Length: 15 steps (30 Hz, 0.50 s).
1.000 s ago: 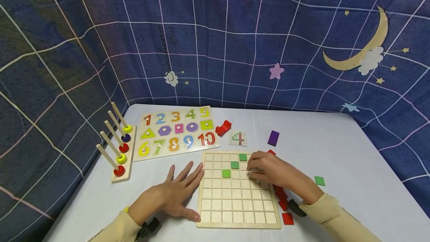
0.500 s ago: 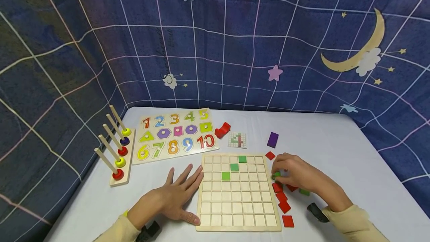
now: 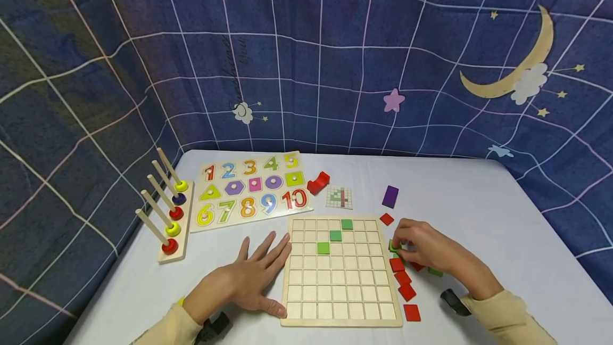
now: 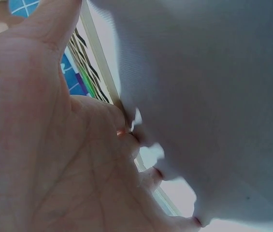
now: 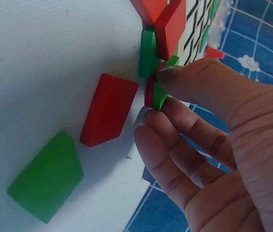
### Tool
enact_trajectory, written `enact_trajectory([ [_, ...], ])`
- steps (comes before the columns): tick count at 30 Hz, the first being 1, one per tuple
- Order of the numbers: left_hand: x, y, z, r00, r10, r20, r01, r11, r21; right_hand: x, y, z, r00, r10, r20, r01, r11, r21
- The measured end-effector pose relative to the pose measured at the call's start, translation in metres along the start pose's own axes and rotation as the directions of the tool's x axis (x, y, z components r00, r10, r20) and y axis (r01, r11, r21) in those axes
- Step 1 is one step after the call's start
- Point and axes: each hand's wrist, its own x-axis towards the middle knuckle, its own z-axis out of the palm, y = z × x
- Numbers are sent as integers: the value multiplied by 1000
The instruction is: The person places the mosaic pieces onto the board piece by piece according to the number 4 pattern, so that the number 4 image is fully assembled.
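A wooden grid board (image 3: 339, 281) lies on the table, with three green square tiles set diagonally in its upper cells, one being the middle tile (image 3: 336, 236). My left hand (image 3: 251, 284) is spread flat on the cloth, fingertips and thumb at the board's left edge. Right of the board, my right hand (image 3: 423, 244) pinches a green tile (image 5: 160, 95) between thumb and fingers, low among the loose tiles. Up close, a red tile shows right behind it and another green tile (image 5: 148, 52) stands beside it. A red tile (image 5: 109, 110) and a green tile (image 5: 49, 176) lie apart on the cloth.
Several red tiles, such as the front one (image 3: 412, 313), line the board's right side. Behind stand a number puzzle (image 3: 261, 217), a red curved piece (image 3: 318, 183), a pattern card (image 3: 339, 197) and a purple block (image 3: 390, 196). A ring-peg stand (image 3: 167, 254) is at left.
My right hand has left the board's upper right and moved right to the loose tiles, where it stays over the last half second. The left hand keeps its place.
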Motion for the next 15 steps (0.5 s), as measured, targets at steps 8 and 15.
enact_trajectory([
  [8,0,1,0,1000,2,-6,-2,1000,5,4,-7,-4,1000,6,4,-6,1000,1],
  [15,0,0,-1,1000,-9,13,9,1000,11,16,-25,-4,1000,-16,17,15,999,40],
])
